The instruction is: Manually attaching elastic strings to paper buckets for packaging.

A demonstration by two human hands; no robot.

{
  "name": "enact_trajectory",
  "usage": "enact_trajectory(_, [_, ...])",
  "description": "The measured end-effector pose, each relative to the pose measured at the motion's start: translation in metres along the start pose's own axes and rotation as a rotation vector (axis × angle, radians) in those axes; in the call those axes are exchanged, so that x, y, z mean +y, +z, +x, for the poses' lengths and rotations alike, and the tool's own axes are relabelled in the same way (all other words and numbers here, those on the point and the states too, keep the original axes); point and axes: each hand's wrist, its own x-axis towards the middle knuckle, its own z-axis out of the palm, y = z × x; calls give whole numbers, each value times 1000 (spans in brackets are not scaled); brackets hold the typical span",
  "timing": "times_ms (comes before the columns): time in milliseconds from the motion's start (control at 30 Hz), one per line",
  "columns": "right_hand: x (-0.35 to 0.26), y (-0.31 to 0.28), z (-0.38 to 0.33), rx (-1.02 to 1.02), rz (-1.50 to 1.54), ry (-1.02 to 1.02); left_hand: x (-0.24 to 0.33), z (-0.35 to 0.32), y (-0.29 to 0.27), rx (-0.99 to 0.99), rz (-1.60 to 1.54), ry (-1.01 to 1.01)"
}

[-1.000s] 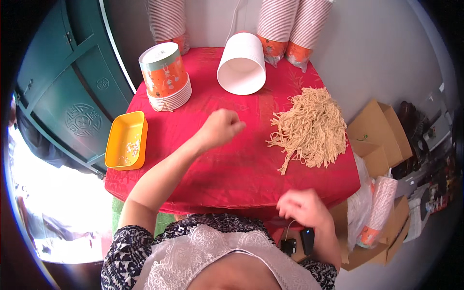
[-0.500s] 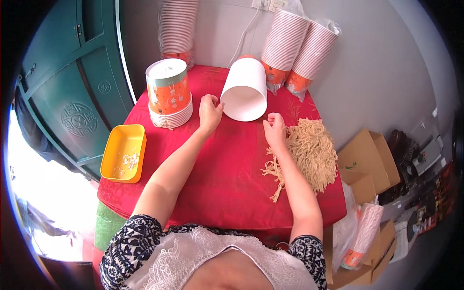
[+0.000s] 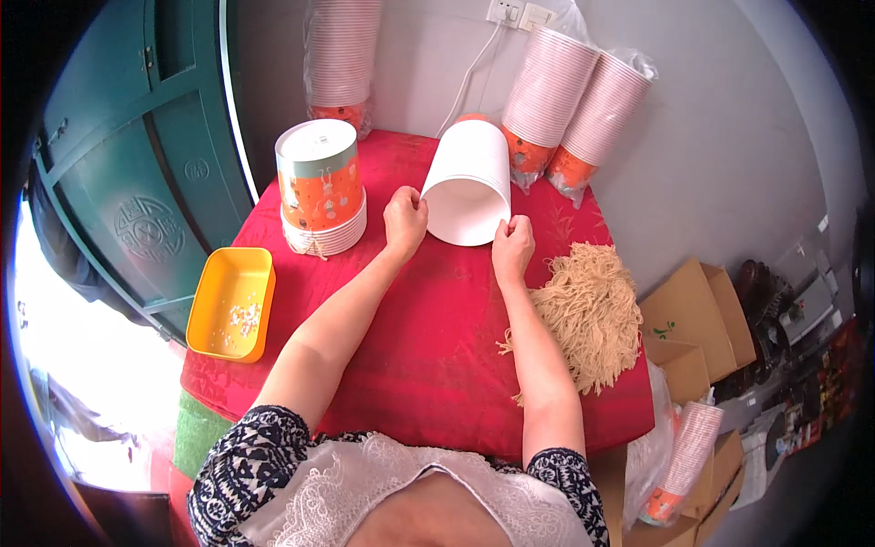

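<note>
Left hand [image 3: 405,219] at 9 o'clock and right hand [image 3: 513,248] at 4 o'clock of the white cup stack's [image 3: 467,182] mouth | fingers curled, pinching its rim | stack lies sideways mid-table, mouth facing the person | string bundle [image 3: 592,310] just right.

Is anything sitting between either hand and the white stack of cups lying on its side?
Nothing visible. The left hand and right hand are both at the open rim of the white cup stack, one on each side, with only bare red tablecloth around them.
</note>
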Motion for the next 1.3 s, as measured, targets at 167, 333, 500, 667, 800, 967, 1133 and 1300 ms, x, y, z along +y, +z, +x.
enact_trajectory(167, [-10,-3,-7,-23,-25,-86,3,0,-10,9,53,43])
enact_trajectory(333, [-18,-20,-22,-112,106,-140,28,-6,-35,-109,81,46])
enact_trajectory(500, [-65,-67,-17,-163,155,17,65,-16,-81,-120,-71,42])
enact_trajectory(667, [-72,-93,-14,-301,266,232,71,-21,-121,-260,-518,-50])
enact_trajectory(800, [-56,-106,-20,-409,547,344,85,-23,-169,-649,-354,229])
enact_trajectory(967, [-53,-107,-38,-444,644,275,69,-46,-177,-678,-354,41])
enact_trajectory(1133, [-62,-113,-44,-443,640,275,64,-56,-176,-704,-576,-383])
enact_trajectory(1300, [-51,-114,-42,-441,585,264,50,-66,-167,-562,-688,-405])
